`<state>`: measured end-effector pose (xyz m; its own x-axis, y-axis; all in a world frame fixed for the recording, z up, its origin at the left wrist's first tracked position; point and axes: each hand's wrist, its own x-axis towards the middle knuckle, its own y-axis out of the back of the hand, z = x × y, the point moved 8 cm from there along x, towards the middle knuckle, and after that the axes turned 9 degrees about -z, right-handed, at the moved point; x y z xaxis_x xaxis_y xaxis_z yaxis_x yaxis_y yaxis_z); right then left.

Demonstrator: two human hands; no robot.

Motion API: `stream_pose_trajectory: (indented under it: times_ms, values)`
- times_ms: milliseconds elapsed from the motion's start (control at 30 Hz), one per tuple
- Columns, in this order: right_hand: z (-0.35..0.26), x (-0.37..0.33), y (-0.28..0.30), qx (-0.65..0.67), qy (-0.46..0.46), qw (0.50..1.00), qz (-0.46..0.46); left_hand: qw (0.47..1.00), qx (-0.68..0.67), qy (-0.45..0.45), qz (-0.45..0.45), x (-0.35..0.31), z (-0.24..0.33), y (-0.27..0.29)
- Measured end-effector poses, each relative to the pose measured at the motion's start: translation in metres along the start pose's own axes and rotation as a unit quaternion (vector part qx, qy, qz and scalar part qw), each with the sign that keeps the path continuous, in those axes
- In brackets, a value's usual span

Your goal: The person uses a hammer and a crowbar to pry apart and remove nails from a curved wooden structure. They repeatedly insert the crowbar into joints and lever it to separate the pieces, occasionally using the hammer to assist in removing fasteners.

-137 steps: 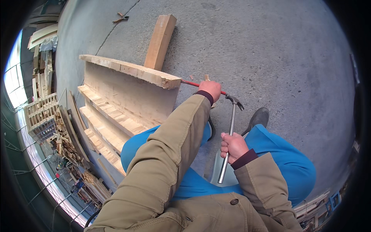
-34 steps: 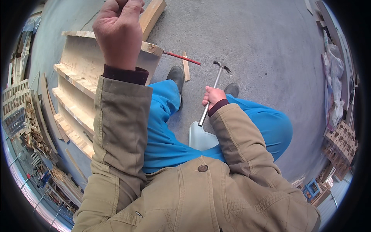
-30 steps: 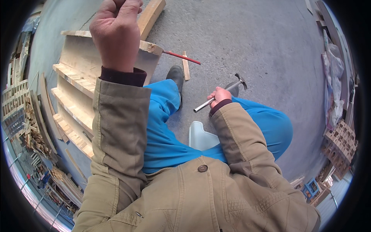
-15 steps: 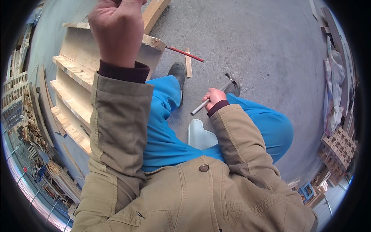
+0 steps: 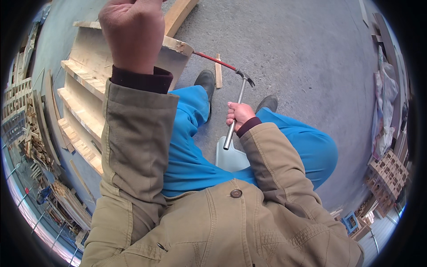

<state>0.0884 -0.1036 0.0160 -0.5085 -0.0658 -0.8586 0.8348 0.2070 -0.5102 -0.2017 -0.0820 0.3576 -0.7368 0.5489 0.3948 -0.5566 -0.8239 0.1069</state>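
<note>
My right hand [image 5: 242, 115] grips a silver claw hammer [image 5: 242, 91] partway along its metal handle, between my knees. In this view the hammer's head meets the end of a thin red bar [image 5: 217, 60]. That bar runs left behind the end of a wooden board; its other end is hidden. My left hand [image 5: 133, 38] is raised at the top left, closed in a fist in front of a stepped structure of pale wooden boards [image 5: 84, 75]. The fingertips are out of view or turned away, so what they hold cannot be made out.
A squared timber [image 5: 178, 17] lies beyond the boards. A short wooden slat [image 5: 218, 73] is on the concrete floor beside my left shoe. Beneath me is a pale plastic seat [image 5: 229, 155]. Scrap wood [image 5: 35, 138] lines the left wall; plastic sheeting [image 5: 386, 98] and a pallet [image 5: 387, 173] stand right.
The hammer has swung up and leftward, its head moving from over my right shoe to the red bar's end. My right hand has turned with it. My left hand stays almost in place.
</note>
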Motion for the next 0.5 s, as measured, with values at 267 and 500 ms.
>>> stream_pose_trajectory:
  times_ms: [267, 500]
  values:
    - [-0.035, -0.013, 0.045, 0.117, 0.163, 0.957, 0.210, 1.000, 0.002, 0.013, 0.007, 0.002, -0.008, 0.014]
    - [-0.010, -0.004, 0.003, -0.016, 0.026, 0.999, 0.036, 1.000, 0.013, 0.017, -0.005, 0.001, -0.007, 0.008]
